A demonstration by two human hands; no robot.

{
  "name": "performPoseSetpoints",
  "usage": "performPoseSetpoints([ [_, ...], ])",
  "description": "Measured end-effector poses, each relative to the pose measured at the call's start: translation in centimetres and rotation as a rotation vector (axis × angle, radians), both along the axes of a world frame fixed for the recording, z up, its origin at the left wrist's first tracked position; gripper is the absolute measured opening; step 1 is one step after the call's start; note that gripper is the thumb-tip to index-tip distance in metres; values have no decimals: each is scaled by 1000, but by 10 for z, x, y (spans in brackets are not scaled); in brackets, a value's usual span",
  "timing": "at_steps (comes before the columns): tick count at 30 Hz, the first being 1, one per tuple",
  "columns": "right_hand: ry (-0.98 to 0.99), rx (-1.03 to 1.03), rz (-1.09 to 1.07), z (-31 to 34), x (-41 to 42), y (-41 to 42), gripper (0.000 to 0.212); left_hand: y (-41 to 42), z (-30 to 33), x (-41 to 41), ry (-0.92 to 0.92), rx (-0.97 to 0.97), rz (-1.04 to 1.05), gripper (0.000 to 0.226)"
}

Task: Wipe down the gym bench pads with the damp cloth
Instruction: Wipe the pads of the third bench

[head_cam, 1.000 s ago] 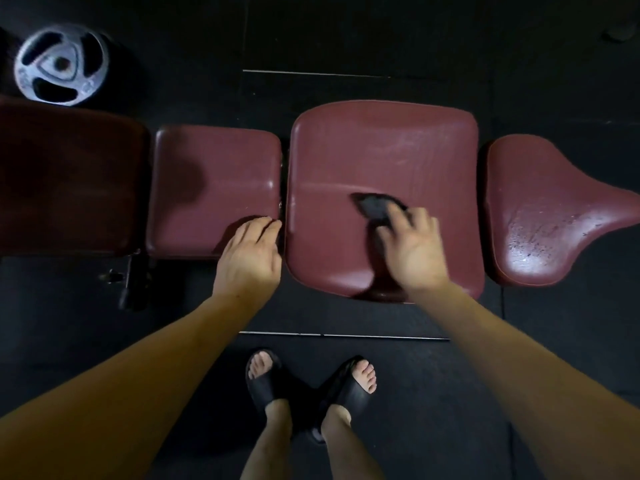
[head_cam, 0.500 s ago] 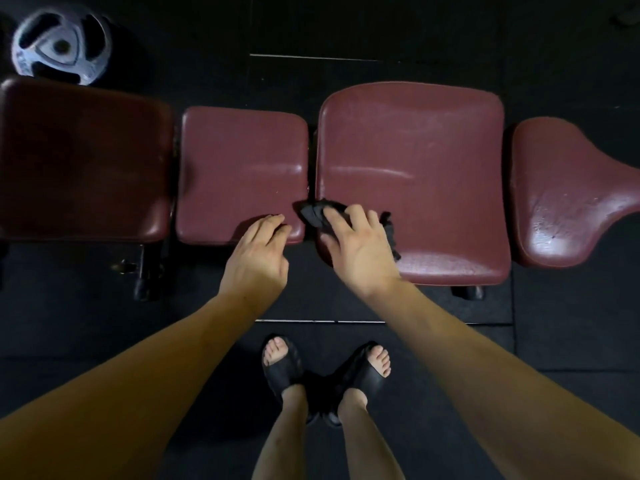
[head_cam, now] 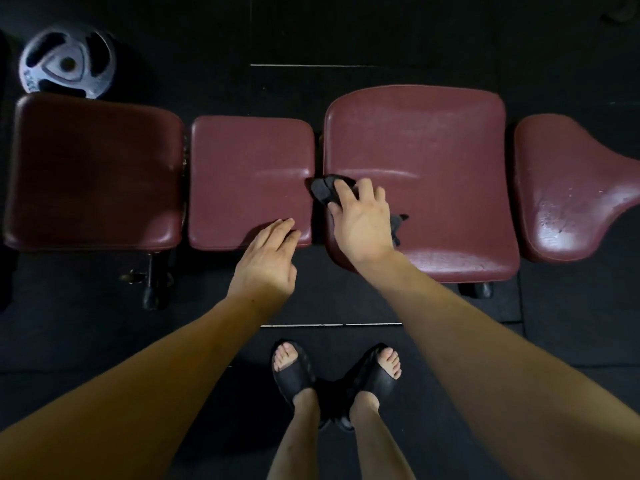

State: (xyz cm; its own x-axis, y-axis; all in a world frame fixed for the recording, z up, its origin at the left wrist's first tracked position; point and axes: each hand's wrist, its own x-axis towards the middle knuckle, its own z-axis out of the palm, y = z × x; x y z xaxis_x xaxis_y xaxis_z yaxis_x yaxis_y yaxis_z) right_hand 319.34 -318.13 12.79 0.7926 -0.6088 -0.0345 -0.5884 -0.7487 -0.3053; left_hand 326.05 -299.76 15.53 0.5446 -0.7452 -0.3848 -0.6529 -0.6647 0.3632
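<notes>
So I had the damp cloth (head_cam: 323,190) under my right hand (head_cam: 362,223), fingers spread flat and pressing it onto the big pad (head_cam: 450,161), right at its left edge by the gap. My left hand (head_cam: 268,259) was relaxed and flat, fingertips resting on the near right corner of the small pad (head_cam: 249,168) just left of the big pad. The big pad had shiny streaks, so I'd guess it was mostly wiped. The small pad, the dark pad (head_cam: 93,171) further left and the tapered pad (head_cam: 561,188) on the right looked like they were still to do, though honestly hard to tell.
</notes>
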Motion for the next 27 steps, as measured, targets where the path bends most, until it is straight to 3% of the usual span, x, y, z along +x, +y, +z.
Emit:
performPoseSetpoints([
  [4, -66, -15, 198, 6, -52, 20, 39, 2, 6, -1, 34, -9, 13, 61],
  [7, -64, -8, 216, 5, -84, 13, 42, 7, 7, -2, 13, 17, -16, 61],
  [12, -21, -42, -150, -1, -146, -30, 48, 7, 10, -9, -1, 30, 3, 59],
  [16, -57, -4, -349, -3, -122, 1, 46, 6, 9, -14, 6, 7, 39, 58],
  [20, -48, -41, -170, 1, -75, 38, 47, 5, 7, -18, -1, -14, 57, 58],
  [24, -82, -66, 77, 2, -101, 15, 47, 0, 7, -25, -51, -8, 36, 57],
  [27, -59, -120, -112, -12, -156, -37, 50, -11, 9, -39, -73, -32, 14, 57],
])
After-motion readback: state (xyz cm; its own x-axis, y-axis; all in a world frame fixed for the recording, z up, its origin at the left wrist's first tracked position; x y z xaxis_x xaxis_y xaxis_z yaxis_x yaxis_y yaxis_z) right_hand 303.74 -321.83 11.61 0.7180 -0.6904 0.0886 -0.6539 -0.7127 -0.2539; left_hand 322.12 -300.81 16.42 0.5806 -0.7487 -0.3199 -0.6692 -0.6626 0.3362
